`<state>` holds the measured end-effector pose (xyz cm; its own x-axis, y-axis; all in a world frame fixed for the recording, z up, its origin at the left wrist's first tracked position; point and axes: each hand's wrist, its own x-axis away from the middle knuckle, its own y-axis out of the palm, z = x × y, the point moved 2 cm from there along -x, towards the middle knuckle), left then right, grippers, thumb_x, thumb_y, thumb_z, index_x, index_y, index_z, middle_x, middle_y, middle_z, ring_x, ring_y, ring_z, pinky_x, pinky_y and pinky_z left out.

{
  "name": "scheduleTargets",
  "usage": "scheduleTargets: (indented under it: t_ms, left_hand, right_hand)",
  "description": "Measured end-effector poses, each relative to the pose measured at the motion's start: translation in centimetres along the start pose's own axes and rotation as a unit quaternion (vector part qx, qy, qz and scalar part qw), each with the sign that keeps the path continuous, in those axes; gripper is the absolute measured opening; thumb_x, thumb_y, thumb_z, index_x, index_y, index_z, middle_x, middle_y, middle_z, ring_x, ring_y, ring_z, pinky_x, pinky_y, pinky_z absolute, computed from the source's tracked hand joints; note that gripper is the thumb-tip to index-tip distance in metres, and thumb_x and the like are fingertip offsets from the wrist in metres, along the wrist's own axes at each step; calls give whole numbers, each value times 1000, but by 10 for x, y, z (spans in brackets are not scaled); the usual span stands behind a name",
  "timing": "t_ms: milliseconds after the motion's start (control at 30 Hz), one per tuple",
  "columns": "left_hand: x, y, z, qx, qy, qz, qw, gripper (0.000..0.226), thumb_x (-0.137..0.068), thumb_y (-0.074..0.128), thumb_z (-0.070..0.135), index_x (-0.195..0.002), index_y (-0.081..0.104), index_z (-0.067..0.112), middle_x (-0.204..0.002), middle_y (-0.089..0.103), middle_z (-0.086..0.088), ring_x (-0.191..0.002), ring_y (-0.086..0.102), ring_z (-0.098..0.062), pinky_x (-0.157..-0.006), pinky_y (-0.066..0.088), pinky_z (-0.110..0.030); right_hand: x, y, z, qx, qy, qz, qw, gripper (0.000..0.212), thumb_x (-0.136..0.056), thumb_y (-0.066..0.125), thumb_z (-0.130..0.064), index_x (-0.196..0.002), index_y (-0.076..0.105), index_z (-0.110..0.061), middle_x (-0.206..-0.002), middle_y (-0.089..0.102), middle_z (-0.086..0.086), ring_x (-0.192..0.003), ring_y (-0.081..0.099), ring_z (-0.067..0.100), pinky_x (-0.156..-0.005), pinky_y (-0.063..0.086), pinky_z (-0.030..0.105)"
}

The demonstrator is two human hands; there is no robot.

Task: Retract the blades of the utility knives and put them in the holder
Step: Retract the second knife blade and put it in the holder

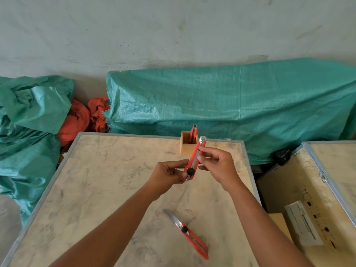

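Observation:
Both hands hold one red utility knife [194,160] above the middle of the table, its metal tip pointing up and away. My left hand [169,175] pinches the lower end beside the black knob. My right hand [215,164] grips the upper part with thumb and fingers. A second red utility knife [192,237] lies on the table near me, its blade out and pointing up-left. A small wooden holder [186,146] stands at the table's far edge with one red knife [193,134] upright inside it.
The work surface is a pale plywood table [96,189] with a metal rim. Green tarpaulin bundles [231,105] lie behind and to the left, with orange cloth [84,118] between them. A second plywood crate [312,189] with a white box [302,224] stands at the right.

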<state>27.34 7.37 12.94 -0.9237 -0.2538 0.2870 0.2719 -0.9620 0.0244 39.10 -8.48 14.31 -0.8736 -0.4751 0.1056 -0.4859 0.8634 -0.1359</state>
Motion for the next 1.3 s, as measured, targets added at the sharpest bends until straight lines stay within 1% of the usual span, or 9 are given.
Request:
scheduleTargets:
  t_ms: [133,233,333,433,700,967,1033,1133,1300]
  left_hand:
    - [-62,-2,2,-71,-9,24,997,46,-83,76,8,-127,66,18,-126,71,-2,-108,70,-19,-89,59,-35]
    - [-110,-11,-6,-141,-24,88,986,65,-81,79,16,-140,54,23,-143,58,1,-126,58,-20,-101,51,-41]
    - [-150,-19,-17,-191,-44,132,972,85,-79,82,22,-150,37,23,-151,48,-6,-138,45,-24,-108,46,-47]
    - [-180,-22,-30,-212,-63,121,968,96,-77,84,26,-154,26,23,-155,43,-9,-143,39,-25,-110,43,-50]
    - [-211,-21,-53,-131,-78,91,984,80,-82,78,9,-149,39,25,-153,46,-4,-139,45,-30,-110,43,-45]
    - [-214,-22,-52,-89,-69,105,988,70,-83,70,-9,-143,49,20,-143,56,-2,-124,60,-28,-89,50,-30]
    - [-211,-20,-50,-91,-71,112,987,70,-83,71,-8,-144,48,20,-144,56,-2,-122,61,-27,-85,51,-30]
    - [-201,-18,-48,-96,-76,127,984,72,-84,73,-2,-147,43,17,-145,54,-3,-122,60,-26,-93,53,-35]
    - [-159,-18,-51,-106,-95,146,979,71,-83,76,4,-145,46,20,-147,52,-4,-126,58,-27,-96,56,-46]
  right_hand:
    - [-56,-11,13,24,-15,36,999,33,-88,75,1,-116,77,-15,-109,78,7,-91,78,18,-77,66,39]
    - [-98,-16,31,61,-39,100,992,32,-86,77,-2,-113,78,-19,-106,79,1,-93,77,15,-82,65,38]
    - [-131,-12,44,88,-85,162,979,28,-85,76,0,-110,79,-14,-106,79,3,-93,73,2,-87,60,25]
    - [-156,-2,53,129,-122,183,967,25,-86,75,0,-109,79,-8,-105,77,1,-83,68,-15,-81,54,8]
    - [-189,19,81,229,-155,115,954,23,-86,75,-2,-107,79,-10,-102,80,6,-85,72,10,-78,47,-1]
    - [-189,18,95,258,-160,112,946,21,-84,77,2,-103,80,-7,-99,79,9,-90,73,15,-85,46,0]
    - [-185,16,93,254,-163,121,946,21,-84,77,2,-102,80,-7,-100,79,9,-93,74,18,-88,52,10]
    - [-173,11,88,244,-165,143,945,21,-83,77,2,-100,81,-8,-100,78,8,-94,73,18,-90,57,27]
    - [-119,9,87,241,-141,128,952,20,-84,77,1,-102,79,-8,-102,77,7,-89,68,9,-86,57,25]
